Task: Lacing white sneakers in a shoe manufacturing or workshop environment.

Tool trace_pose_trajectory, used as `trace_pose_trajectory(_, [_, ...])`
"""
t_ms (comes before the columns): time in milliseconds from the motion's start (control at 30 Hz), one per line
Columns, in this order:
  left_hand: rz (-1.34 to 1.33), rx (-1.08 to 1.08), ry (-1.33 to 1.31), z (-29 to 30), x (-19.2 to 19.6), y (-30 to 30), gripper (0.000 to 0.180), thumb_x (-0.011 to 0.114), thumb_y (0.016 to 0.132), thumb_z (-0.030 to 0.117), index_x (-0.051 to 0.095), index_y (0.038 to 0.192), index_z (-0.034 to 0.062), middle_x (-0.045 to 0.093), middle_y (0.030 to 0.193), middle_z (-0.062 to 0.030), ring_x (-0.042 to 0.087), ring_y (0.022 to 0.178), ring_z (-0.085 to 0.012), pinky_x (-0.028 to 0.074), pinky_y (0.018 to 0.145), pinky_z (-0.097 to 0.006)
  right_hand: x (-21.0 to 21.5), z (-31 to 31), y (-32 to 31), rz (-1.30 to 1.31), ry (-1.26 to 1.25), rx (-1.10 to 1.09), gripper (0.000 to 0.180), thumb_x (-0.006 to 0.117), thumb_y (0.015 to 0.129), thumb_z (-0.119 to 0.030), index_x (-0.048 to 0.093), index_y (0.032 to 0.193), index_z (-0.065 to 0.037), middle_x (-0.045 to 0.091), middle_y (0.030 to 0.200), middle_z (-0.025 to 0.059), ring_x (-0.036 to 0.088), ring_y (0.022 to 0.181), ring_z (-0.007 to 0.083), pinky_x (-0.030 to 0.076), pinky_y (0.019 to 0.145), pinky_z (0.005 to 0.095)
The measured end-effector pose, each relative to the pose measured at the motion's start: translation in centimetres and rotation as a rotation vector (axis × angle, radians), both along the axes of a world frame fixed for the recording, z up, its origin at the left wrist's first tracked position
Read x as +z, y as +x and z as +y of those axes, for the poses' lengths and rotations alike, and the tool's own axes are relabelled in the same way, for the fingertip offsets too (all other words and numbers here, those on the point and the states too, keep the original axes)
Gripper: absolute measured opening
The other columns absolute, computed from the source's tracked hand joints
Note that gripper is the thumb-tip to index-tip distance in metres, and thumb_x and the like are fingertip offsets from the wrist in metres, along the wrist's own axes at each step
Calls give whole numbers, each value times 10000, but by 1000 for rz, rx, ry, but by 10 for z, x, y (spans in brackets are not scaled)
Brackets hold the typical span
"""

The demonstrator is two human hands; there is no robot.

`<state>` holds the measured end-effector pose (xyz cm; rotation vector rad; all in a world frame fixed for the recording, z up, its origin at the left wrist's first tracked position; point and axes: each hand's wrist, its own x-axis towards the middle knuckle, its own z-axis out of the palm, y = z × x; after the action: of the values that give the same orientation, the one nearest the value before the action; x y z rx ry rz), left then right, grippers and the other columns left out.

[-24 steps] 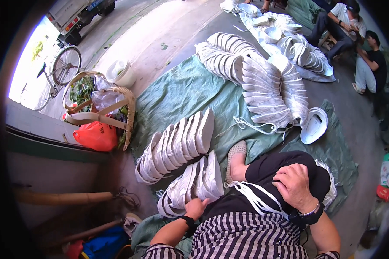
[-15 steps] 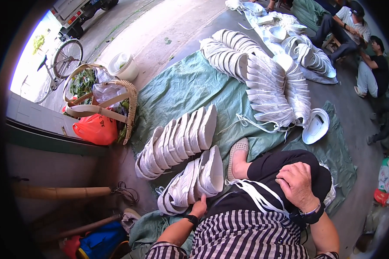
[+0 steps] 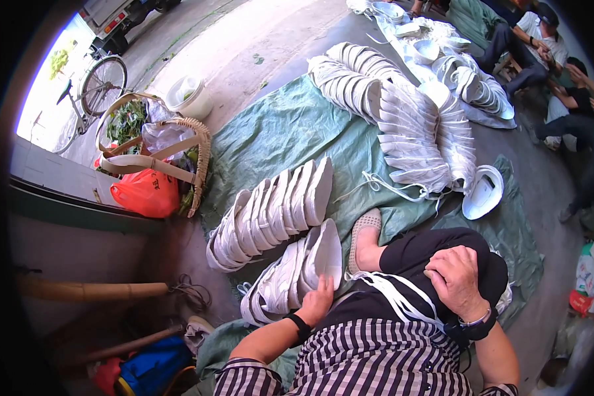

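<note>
My left hand [image 3: 318, 298] touches the near end of a short row of white shoes [image 3: 290, 274] standing on edge beside my leg, fingers laid flat on the last shoe. My right hand [image 3: 458, 280] rests spread on my black-clad knee [image 3: 435, 247], holding nothing; several white laces [image 3: 395, 294] lie across my lap under it. A second, longer row of white shoes [image 3: 270, 214] stands just beyond the first on a green tarp [image 3: 290, 132]. My foot in a grey slipper [image 3: 363, 232] is next to the rows.
Long curved rows of white shoes [image 3: 409, 125] cover the far tarp, with a single shoe [image 3: 483, 191] to the right. A woven basket [image 3: 158, 155] with an orange bag stands left, a bicycle [image 3: 92, 89] behind. Other people [image 3: 534, 46] sit at the top right.
My left hand has moved up from beside my leg onto the last shoe of the near row. The view has tilted slightly; my right hand stays on my knee.
</note>
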<state>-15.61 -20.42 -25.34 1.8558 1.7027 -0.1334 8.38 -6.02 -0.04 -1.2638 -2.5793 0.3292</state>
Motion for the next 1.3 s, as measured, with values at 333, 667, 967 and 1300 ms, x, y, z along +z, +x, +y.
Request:
trace_pose_trajectory(333, [318,-238,-155,17,-10,-45,174,555,778,142,706,720,80,656,693,-107,668,693,-272,537,573,-379,0,-1,5,23,24,5,120,682,682,-96,603,771,-113,570,834,9,521,838,212,358,785,368])
trace_pose_trajectory(667, [-430,132,82,-48,34,-58,361,554,788,76,526,1148,107,590,1078,-101,641,814,-274,521,685,-365,0,0,4,16,41,20,121,686,673,-105,609,766,-103,581,850,14,524,847,219,362,785,380])
trace_pose_trajectory(967, [-533,2173,-330,-151,-49,-101,392,514,802,67,415,1180,36,561,1085,-146,648,755,-251,522,520,-376,-1,-3,0,11,53,18,123,684,675,-98,604,768,-101,579,843,15,524,838,225,360,785,378])
trace_pose_trajectory(1300, [-673,1920,112,-102,-53,-162,634,570,790,112,318,1371,144,492,1260,-112,584,994,-267,535,673,-378,-1,-5,0,28,73,7,101,676,691,-104,600,757,-104,576,835,14,523,839,221,355,787,370])
